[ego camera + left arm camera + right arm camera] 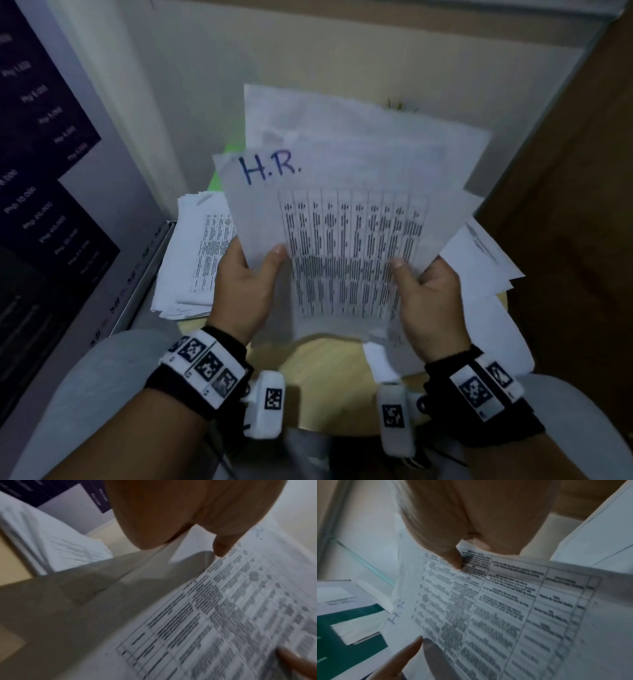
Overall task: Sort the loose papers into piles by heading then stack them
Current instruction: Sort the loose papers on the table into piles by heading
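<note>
A sheet headed "H.R." in blue ink, with a printed table, fronts a bundle of loose papers held upright over the round table. My left hand pinches the bundle's lower left edge, thumb on the front. My right hand pinches its lower right edge the same way. The left wrist view shows the table sheet close up under my left thumb. In the right wrist view my right thumb presses on the same sheet. A pile of printed papers lies on the table at the left.
The round light-wood table stands between my knees. More white sheets lie at the right, partly hidden by the bundle. A dark poster with figures leans at the left. A brown wooden panel stands at the right.
</note>
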`<control>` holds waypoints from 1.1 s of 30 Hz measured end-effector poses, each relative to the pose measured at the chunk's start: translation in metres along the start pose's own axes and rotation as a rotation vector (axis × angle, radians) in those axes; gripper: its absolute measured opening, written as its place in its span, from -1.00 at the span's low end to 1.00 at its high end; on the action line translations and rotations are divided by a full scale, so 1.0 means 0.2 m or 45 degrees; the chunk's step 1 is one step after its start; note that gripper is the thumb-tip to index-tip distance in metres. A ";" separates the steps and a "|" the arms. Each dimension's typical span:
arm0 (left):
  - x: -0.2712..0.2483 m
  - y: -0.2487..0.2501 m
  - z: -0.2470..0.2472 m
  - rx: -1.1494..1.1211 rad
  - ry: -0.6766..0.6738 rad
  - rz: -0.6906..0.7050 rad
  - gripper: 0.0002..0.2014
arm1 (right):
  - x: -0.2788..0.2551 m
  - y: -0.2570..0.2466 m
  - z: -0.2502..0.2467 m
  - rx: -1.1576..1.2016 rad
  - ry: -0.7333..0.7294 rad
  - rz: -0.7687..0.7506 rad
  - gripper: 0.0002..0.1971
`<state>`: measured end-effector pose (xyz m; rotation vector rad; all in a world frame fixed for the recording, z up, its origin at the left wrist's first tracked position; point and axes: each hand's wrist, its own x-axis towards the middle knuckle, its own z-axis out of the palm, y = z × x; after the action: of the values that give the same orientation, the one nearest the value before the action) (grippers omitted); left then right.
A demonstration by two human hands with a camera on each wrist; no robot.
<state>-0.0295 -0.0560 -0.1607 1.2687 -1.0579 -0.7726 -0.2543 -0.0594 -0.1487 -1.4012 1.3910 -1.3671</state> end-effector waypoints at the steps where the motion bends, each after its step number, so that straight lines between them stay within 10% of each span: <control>1: -0.01 0.03 0.01 0.024 0.004 0.083 -0.71 | 0.00 -0.03 0.00 0.033 0.063 -0.048 -0.76; 7: -0.06 0.06 0.06 -0.034 -0.039 0.325 -0.58 | -0.03 -0.04 0.02 0.232 0.149 -0.073 -0.70; 22: -0.04 -0.15 0.11 -0.167 -0.144 -0.078 -0.58 | -0.02 0.25 0.11 0.220 0.149 0.206 -0.57; 33: -0.01 -0.32 0.07 0.367 -0.280 -0.385 -0.70 | -0.04 0.44 0.12 -0.194 -0.055 0.444 -0.73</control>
<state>-0.0377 -0.0708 -0.2247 1.6425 -1.1998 -1.0340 -0.2472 -0.0698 -0.2392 -1.2023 1.6486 -1.0184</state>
